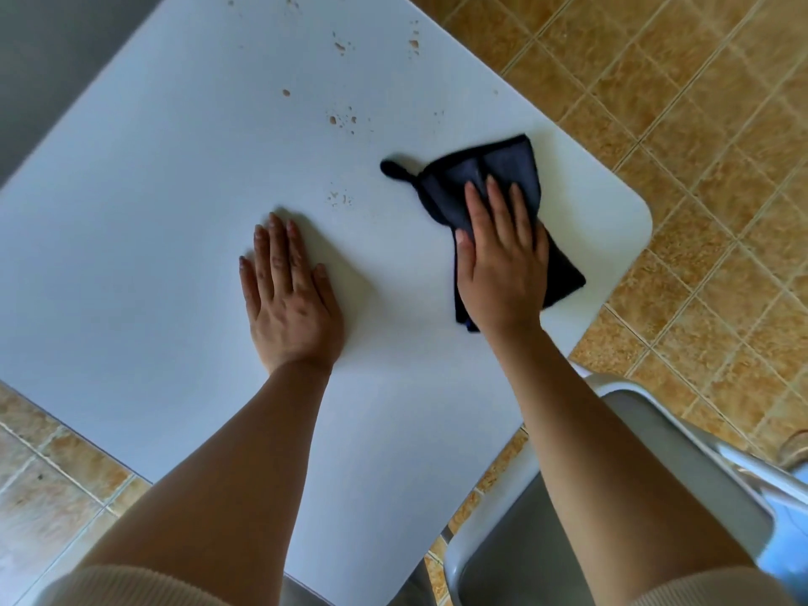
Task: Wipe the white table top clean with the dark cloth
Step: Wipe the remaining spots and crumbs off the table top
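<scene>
My right fingers point(494, 203) lie flat and spread on the cloth point(516, 168), pressing it down, not gripping.

The nearest spots point(339, 198) sit just left of those fingers, more ahead and left; my left hand point(288, 295) rests open and empty. Soft dark folded cloth, long axis running away from me, on a smooth white worktop point(153, 190).

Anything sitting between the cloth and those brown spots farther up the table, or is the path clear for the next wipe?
Nothing visible blocks it. The dark cloth lies flat under the right hand, and only bare white table top separates it from the nearest spots and the cluster beyond. The left hand rests flat, off to the side.
</scene>
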`<move>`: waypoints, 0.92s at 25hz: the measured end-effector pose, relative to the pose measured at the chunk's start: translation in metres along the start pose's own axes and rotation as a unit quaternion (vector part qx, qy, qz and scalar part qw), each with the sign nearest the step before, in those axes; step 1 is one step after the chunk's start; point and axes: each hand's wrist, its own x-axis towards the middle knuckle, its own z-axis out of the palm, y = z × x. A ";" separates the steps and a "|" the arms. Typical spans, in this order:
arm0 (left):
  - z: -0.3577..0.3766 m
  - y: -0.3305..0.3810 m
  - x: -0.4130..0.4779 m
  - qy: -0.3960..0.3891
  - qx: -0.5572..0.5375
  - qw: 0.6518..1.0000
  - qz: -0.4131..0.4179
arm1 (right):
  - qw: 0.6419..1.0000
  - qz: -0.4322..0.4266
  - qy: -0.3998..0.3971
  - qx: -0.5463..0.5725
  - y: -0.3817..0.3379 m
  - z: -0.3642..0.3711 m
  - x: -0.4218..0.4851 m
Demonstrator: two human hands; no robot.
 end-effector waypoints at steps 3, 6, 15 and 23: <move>-0.001 0.001 0.000 -0.001 0.000 1.000 -0.001 | 0.998 0.058 -0.007 0.003 0.024 -0.008 -0.023; -0.001 0.001 0.002 -0.006 -0.004 1.000 -0.003 | 0.989 0.149 -0.026 0.000 0.031 -0.007 0.016; -0.001 0.000 0.001 -0.009 -0.002 1.000 -0.004 | 0.992 0.072 -0.093 0.035 -0.032 0.006 0.112; -0.001 0.000 0.001 -0.013 -0.010 1.000 -0.005 | 0.999 -0.014 0.008 0.031 -0.054 0.016 0.053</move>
